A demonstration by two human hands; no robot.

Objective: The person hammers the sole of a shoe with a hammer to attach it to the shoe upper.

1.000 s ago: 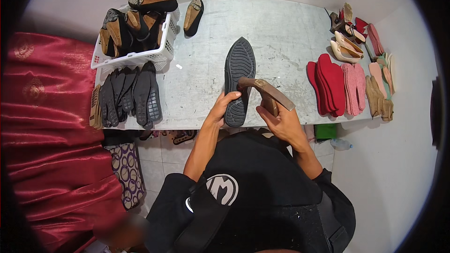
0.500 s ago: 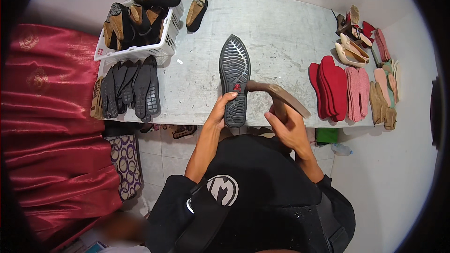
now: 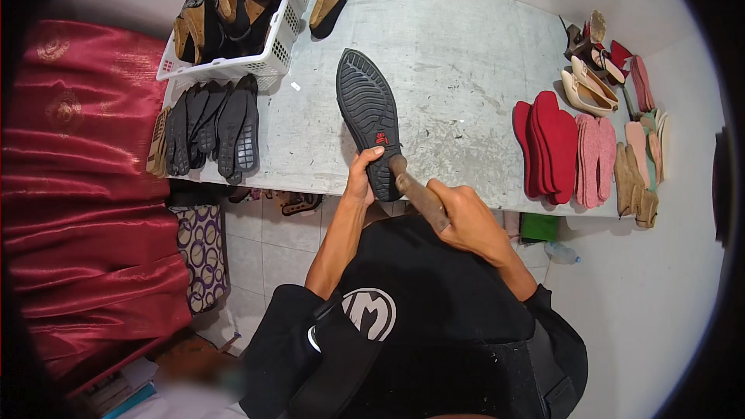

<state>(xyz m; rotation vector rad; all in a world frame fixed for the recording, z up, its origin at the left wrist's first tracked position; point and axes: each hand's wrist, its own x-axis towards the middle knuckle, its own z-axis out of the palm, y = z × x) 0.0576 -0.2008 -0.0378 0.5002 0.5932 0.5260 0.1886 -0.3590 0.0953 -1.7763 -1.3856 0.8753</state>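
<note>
My left hand (image 3: 360, 176) grips a black shoe sole (image 3: 369, 105) by its heel end, thumb on top. The ridged tread faces up, with a small red mark near the heel, and the pointed toe leans away to the left. My right hand (image 3: 472, 223) is closed around a hammer, mostly covering its handle. The worn metal hammer head (image 3: 420, 200) slants toward the sole, its face at the right edge of the heel. Whether it touches the sole I cannot tell.
A white basket (image 3: 281, 50) of black shoes stands far left, a single black shoe (image 3: 330, 7) beside it. Dark soles (image 3: 225, 128) lie in front. Red insoles (image 3: 545, 147), pink insoles (image 3: 595, 159) and cream shoes (image 3: 587, 85) line the table's right. A red curtain (image 3: 93, 186) hangs left.
The sole has tilted, its toe swinging left. My right hand has moved slightly left and turned, bringing the hammer's face lower, from beside the red mark to the heel's edge.
</note>
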